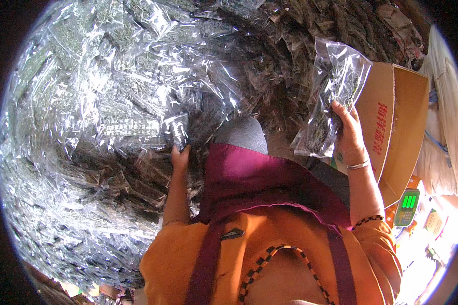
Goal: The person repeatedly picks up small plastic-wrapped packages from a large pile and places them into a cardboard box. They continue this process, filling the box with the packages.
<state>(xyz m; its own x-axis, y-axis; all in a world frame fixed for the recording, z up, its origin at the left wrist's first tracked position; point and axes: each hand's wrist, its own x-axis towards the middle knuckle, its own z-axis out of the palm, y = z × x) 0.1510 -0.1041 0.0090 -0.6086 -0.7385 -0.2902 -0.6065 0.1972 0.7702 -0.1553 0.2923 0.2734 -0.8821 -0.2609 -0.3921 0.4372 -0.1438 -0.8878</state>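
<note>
My right hand (349, 133) grips a clear plastic bag (334, 87) of dark, dried plant-like strips, held upright beside the open cardboard box. My left hand (180, 154) is closed on the near end of another clear plastic bag (176, 131), at the edge of a large heap. The heap of shiny clear bags (110, 87) with greenish-grey contents fills the left side and top of the view. Glare hides what most of the bags hold.
An open cardboard box (408, 126) with red writing stands at the right. Behind it hangs whitish plastic sheeting (444, 126). A digital device with a green lit display (408, 202) is at the lower right. My knee (242, 135) and purple apron (267, 179) are against the heap.
</note>
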